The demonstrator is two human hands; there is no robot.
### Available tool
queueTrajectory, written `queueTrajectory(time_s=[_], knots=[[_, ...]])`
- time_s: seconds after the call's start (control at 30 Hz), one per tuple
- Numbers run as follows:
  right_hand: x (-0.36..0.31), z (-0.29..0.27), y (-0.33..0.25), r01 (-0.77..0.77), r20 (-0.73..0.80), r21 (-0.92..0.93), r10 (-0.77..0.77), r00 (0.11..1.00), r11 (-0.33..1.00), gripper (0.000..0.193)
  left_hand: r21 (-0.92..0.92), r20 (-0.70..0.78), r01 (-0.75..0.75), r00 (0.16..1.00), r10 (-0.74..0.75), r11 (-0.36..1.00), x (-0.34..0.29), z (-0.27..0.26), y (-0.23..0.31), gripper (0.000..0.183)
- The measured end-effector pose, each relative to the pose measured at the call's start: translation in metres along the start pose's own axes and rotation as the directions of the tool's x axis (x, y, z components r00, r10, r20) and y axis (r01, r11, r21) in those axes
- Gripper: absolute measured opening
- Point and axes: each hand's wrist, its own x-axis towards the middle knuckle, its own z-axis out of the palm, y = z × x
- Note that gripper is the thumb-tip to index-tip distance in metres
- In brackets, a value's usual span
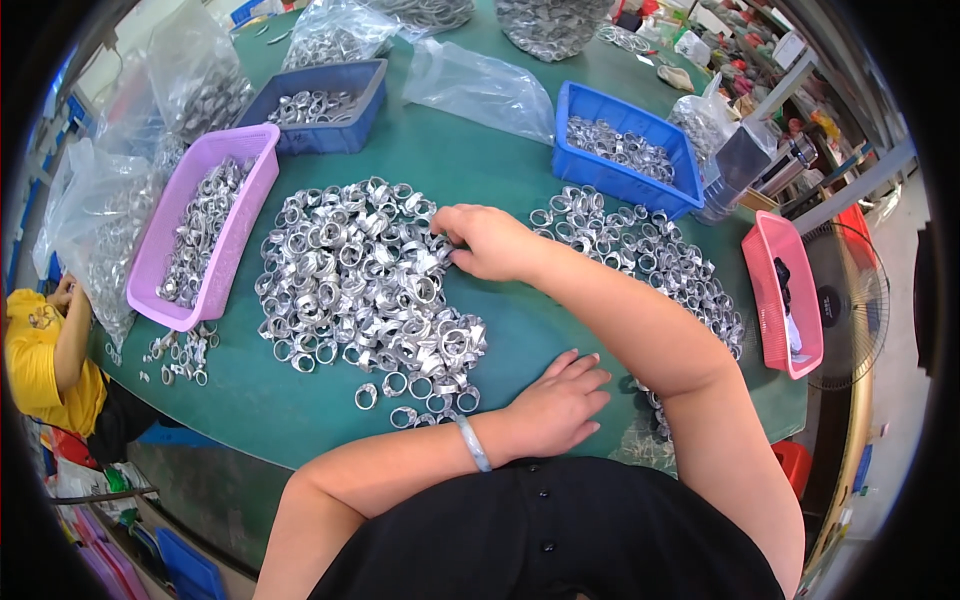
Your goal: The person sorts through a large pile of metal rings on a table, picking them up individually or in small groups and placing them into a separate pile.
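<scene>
Touching rings (350,265), right hand (488,242) (grip unclear), left hand (558,408) splayed, green table (520,325), fan (850,300) beside

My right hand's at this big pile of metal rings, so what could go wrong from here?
The right hand is at the big pile while, in this view, the right forearm crosses the smaller pile; brushing those rings might mix the piles. A few loose rings lie beside the left forearm, so a bump might scatter them.
</scene>
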Motion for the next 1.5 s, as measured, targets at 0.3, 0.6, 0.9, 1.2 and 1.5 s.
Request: queueTrajectory(time_s=[0.3,0.6,0.9,1.2,1.5], knots=[[-0.006,-0.003,0.02,0.088,-0.086,0.113,-0.078,0.993,0.99,0.021,-0.004,0.005,-0.007,1.0,0.007,1.0,0.001,-0.002,-0.001,0.037],[-0.009,0.003,0.015,0.025,-0.064,0.096,-0.019,0.998,0.995,0.029,0.009,0.02,0.0,1.0,-0.001,1.0,0.0,-0.003,0.001,0.037],[-0.057,-0.027,0.024,0.148,0.169,0.153,-0.173,0.97,0.977,0.03,0.017,0.037,0.01,0.999,-0.01,1.0,0.002,-0.003,0.001,0.037],[-0.101,-0.045,0.014,0.323,0.23,-0.395,-0.248,0.941,0.86,0.017,0.028,0.047,0.02,0.999,-0.022,0.999,0.001,-0.003,0.002,0.038],[-0.02,-0.023,0.015,0.075,-0.037,-0.143,-0.081,0.996,0.987,0.038,0.027,0.026,0.008,1.0,-0.009,1.0,0.0,-0.001,-0.001,0.039]])
